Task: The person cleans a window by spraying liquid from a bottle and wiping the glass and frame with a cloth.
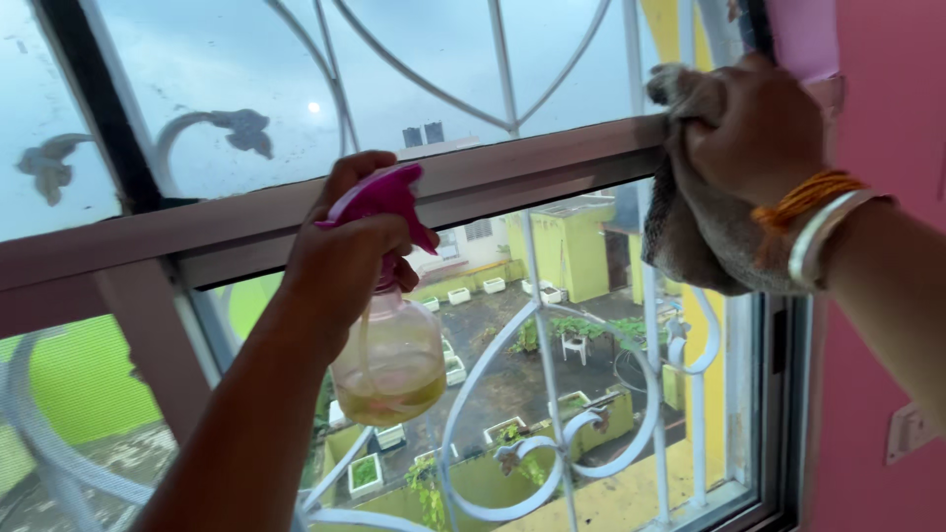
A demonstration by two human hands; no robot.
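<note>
My left hand is clenched around the neck of the spray bottle, fingers wrapped over its pink trigger head. The bottle hangs upright, long axis vertical, nozzle aimed at the glass. My right hand grips a grey cloth, pressing it against the brown window rail.

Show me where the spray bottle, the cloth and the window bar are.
spray bottle (392,369): head view, on its clear belly.
cloth (702,229): head view, on the grey hanging fold.
window bar (512,175): head view, on the brown crosspiece's middle.
</note>
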